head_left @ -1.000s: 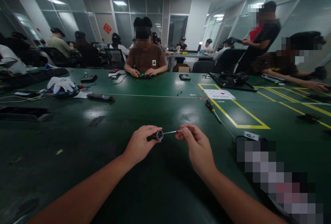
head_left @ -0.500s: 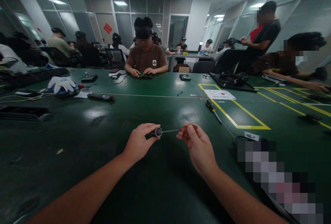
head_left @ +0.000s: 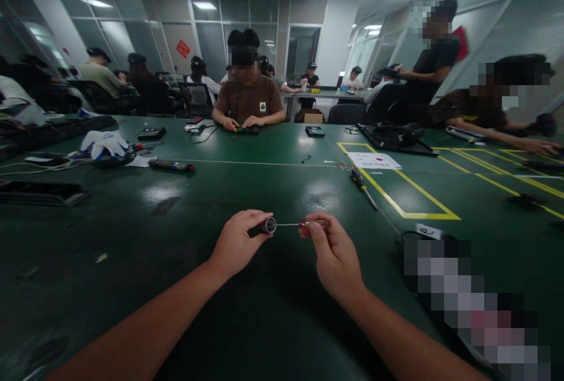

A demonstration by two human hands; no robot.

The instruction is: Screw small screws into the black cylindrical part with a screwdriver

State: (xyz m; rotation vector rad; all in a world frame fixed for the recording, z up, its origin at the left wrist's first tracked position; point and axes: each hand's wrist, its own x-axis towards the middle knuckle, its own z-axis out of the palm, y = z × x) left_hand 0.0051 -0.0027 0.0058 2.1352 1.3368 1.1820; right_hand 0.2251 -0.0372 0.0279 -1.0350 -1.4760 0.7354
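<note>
Between the fingers and thumb of my left hand (head_left: pixel 238 243) is a small dark cylinder (head_left: pixel 269 225) with a pale ring round its open end. My right hand (head_left: pixel 337 252) grips a thin screwdriver (head_left: pixel 315 224) by its clear, red-tipped handle. The screwdriver's metal shaft lies level and points left, its end at the cylinder's face. Whether the tip sits inside the cylinder is too small to tell. Both hands are above the dark green table (head_left: pixel 247 322).
A yellow-black screwdriver (head_left: pixel 363 188) lies beyond my right hand, near a paper sheet (head_left: pixel 374 161). White gloves (head_left: pixel 104 145) and a pen-like tool (head_left: pixel 171 165) are at the left. A black-edged, blurred object (head_left: pixel 476 310) is near right. Co-workers sit opposite.
My right hand has turned and shifted its fingers, so more of the screwdriver handle shows and the shaft is more level. The left hand holds still. A standing person at back right has turned.
</note>
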